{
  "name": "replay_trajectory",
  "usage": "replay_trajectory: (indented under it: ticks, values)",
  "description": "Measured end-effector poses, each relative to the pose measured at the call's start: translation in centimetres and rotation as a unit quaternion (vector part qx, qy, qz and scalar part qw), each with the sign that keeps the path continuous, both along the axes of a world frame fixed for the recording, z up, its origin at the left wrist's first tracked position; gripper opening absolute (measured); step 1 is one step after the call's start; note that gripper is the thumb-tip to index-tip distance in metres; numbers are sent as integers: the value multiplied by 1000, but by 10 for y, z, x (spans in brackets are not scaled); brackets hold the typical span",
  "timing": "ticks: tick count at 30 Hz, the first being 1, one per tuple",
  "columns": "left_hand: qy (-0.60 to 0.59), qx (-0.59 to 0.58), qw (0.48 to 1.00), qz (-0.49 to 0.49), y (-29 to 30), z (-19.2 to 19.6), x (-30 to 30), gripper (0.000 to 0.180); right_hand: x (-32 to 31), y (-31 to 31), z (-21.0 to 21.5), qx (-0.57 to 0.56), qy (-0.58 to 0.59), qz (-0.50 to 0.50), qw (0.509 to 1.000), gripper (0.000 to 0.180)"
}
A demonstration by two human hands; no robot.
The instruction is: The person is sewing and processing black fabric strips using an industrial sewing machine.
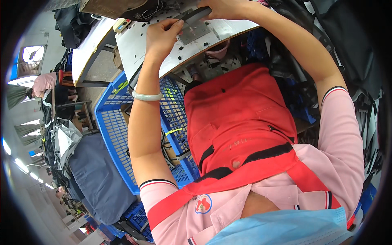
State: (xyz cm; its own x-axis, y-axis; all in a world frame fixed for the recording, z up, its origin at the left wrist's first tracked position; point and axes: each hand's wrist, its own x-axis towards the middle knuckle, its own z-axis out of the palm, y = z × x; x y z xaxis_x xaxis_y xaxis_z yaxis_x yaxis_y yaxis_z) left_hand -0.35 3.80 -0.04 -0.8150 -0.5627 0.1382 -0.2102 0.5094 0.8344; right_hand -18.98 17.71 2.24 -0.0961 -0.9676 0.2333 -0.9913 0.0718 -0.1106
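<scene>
Left hand point(162, 37) is down on the white machine table point(134, 49), fingers curled, fingertips pressing the near end of a narrow dark grey strip of material point(195, 15). Right hand point(222, 8) sits at the top edge of the view, closed over the far end of that same strip, pinning it flat. So both hands are grasping one piece, stretched between them and lying across a square grey metal plate point(194, 32) set into the table top.

How far along? My read is mid-step: the strip is lined up over the plate and held, but no finished seam or mark on it can be made out from here, and whatever stands above the plate is cut off by the frame.

The strip itself looks thin, flat and stiff enough to keep a straight edge, matte, slightly angled across the plate.

Moving outward: a pale green bangle point(147, 96) rings the left wrist, a red apron point(241, 118) covers the lap, and a blue plastic lattice crate point(116, 126) stands just beside the left knee under the table edge.
</scene>
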Motion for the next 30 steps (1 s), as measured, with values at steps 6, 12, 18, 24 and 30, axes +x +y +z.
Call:
replay_trajectory:
  ticks: [6, 12, 18, 24, 30]
  values:
    - [13, -19, 1000, -5, -13, -7, -5, 31, -8, -10, -5, 25, -21, -8, 999, 31]
    - [20, -20, 1000, -13, -18, -3, -8, 29, -7, -7, 3, -15, -14, 15, 1000, 37]
    - [61, 54, 997, -9, -31, -11, -20, 27, -19, -27, -1, 5, 6, -10, 1000, 39]
    - [106, 12, 993, 50, -44, -8, 15, 27, -6, 10, 3, -69, -56, -91, 992, 43]
    - [-23, -142, 983, -111, 15, 5, 4, 29, 119, 33, -49, -31, 20, 245, 969, 25]
